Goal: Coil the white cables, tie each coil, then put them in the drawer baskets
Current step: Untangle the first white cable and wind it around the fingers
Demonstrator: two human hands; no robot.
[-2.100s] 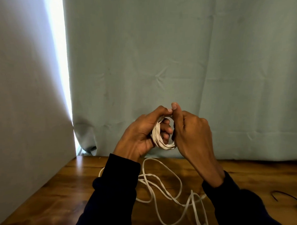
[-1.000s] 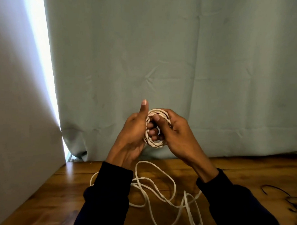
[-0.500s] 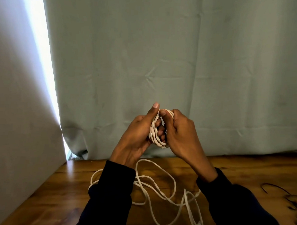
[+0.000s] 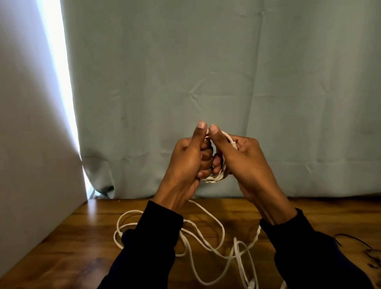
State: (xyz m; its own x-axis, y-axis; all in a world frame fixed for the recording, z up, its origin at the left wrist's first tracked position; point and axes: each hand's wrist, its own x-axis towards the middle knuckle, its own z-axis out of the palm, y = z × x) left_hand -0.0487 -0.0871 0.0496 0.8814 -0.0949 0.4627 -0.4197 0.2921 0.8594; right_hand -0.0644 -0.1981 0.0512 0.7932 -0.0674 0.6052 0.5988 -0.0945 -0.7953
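A small coil of white cable (image 4: 214,178) is held up in the middle of the frame, in front of a pale green curtain (image 4: 230,81). It is gripped from both sides: the left hand (image 4: 189,163) has its fingers curled round the coil's left part with the thumb raised upright, and the right hand (image 4: 243,163) is closed round the right part, its thumb pressed to the top of the coil just beside the left thumb. A ribbed strain relief of the cable (image 4: 234,144) can be seen lying over the right hand near the base of the thumb (the plug itself is hidden). Most of the coil is covered by the fingers; only its lower arc and a strip at the top are shown.

Below the hands, the loose length of white cable (image 4: 205,244) is spread in open loops across the wooden tabletop (image 4: 80,244), in the lower centre of the frame, partly hidden by the dark sleeves (image 4: 151,246). At the lower right edge a thin black cable (image 4: 354,239) lies on the wood, well apart from the white one. A bright gap of daylight (image 4: 58,59) is seen at the upper left, between the curtain and a grey panel (image 4: 23,138).
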